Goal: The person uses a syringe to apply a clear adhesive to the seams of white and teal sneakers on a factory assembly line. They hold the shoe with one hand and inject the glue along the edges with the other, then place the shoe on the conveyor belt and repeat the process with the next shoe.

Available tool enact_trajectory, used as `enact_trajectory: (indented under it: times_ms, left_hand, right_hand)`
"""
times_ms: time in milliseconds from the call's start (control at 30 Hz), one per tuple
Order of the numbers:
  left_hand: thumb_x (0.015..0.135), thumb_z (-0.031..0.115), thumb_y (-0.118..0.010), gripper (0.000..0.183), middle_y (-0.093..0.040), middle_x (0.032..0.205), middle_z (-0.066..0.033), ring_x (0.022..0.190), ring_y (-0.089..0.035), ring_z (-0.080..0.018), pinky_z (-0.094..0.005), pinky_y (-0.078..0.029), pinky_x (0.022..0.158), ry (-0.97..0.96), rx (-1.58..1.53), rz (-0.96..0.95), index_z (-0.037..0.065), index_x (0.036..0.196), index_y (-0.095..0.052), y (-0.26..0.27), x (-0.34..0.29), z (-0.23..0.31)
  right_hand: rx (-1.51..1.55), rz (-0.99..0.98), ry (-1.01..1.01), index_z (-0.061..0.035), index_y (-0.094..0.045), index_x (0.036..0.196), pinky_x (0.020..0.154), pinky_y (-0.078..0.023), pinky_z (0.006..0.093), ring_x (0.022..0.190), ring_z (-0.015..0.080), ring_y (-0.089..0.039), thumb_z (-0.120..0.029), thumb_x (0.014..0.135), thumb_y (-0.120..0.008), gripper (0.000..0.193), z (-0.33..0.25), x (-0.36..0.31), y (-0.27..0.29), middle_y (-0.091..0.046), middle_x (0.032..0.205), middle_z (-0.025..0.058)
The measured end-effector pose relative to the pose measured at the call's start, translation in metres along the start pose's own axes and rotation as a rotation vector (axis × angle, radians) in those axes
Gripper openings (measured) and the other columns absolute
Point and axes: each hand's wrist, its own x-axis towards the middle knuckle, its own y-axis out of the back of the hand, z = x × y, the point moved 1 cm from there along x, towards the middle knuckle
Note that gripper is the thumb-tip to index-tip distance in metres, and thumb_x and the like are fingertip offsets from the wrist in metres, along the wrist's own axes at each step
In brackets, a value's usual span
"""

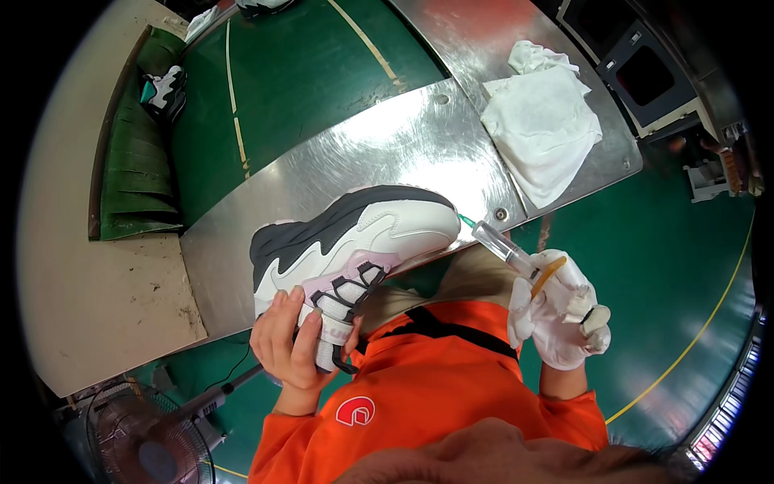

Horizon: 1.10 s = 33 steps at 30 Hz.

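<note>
A white sneaker (379,234) with a dark grey sole and pink lace panel lies on its side, its toe toward the right, over the near edge of the metal table. My bare left hand (292,347) grips it by the tongue and collar. In my white-gloved right hand (556,315) is a clear plastic syringe (506,248) with a green tip and an amber-coloured piece at its plunger end. The syringe's tip points at the toe, at or very close to the sole edge; whether it touches I cannot tell.
A crumpled white cloth (544,121) rests on the metal table (355,153) at the right. Beyond runs a green conveyor belt (298,81), with another shoe (165,93) by a green strip curtain (133,177). A fan (153,436) stands at lower left.
</note>
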Motion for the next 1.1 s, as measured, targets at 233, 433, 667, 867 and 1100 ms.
enact_trajectory:
  times_ms: [233, 433, 667, 867, 1100]
  left_hand:
    - [0.073, 0.030, -0.084, 0.059, -0.062, 0.126, -0.0142, 0.109, -0.060, -0.0352, -0.0434, -0.046, 0.091, -0.008, 0.001, 0.024, 0.012, 0.118, -0.051, -0.001, -0.002, -0.001]
    - [0.072, 0.031, -0.084, 0.057, -0.063, 0.125, -0.0144, 0.108, -0.061, -0.0356, -0.0430, -0.046, 0.090, -0.001, 0.005, 0.005, 0.011, 0.116, -0.053, 0.001, 0.003, -0.002]
    - [0.069, 0.028, -0.086, 0.057, -0.065, 0.122, -0.0145, 0.104, -0.062, -0.0361, -0.0427, -0.047, 0.087, 0.018, -0.070, -0.071, 0.009, 0.112, -0.055, 0.009, 0.028, -0.010]
    - [0.064, 0.024, -0.087, 0.054, -0.067, 0.116, -0.0133, 0.097, -0.063, -0.0313, -0.0387, -0.045, 0.083, 0.042, -0.110, -0.119, 0.007, 0.108, -0.060, 0.012, 0.058, -0.018]
    - [0.058, 0.023, -0.088, 0.055, -0.069, 0.111, -0.0127, 0.091, -0.062, -0.0312, -0.0380, -0.046, 0.079, 0.080, -0.245, -0.218, 0.006, 0.103, -0.063, 0.005, 0.098, -0.037]
  right_hand:
    - [-0.062, 0.208, -0.104, 0.0209, -0.041, 0.127, 0.052, -0.055, 0.0384, 0.074, 0.0320, -0.063, -0.053, 0.050, -0.086, 0.115, -0.007, -0.003, -0.016, -0.059, 0.096, 0.0313]
    - [-0.147, 0.173, -0.144, 0.0193, -0.043, 0.129, 0.062, -0.055, 0.0352, 0.078, 0.0294, -0.063, -0.046, 0.052, -0.091, 0.112, -0.011, -0.004, -0.028, -0.059, 0.106, 0.0270]
    - [-0.373, 0.038, -0.059, 0.0161, -0.047, 0.127, 0.067, -0.053, 0.0333, 0.076, 0.0266, -0.062, -0.016, 0.044, -0.087, 0.098, -0.003, -0.002, -0.032, -0.062, 0.099, 0.0265]
    - [-0.568, -0.169, 0.045, 0.0099, -0.054, 0.124, 0.070, -0.053, 0.0297, 0.080, 0.0214, -0.064, -0.013, 0.040, -0.092, 0.096, 0.006, 0.008, -0.017, -0.065, 0.104, 0.0193]
    - [-0.761, -0.176, 0.109, 0.0023, -0.058, 0.119, 0.069, -0.053, 0.0296, 0.078, 0.0234, -0.066, -0.017, 0.045, -0.091, 0.083, 0.022, 0.022, -0.001, -0.067, 0.104, 0.0121]
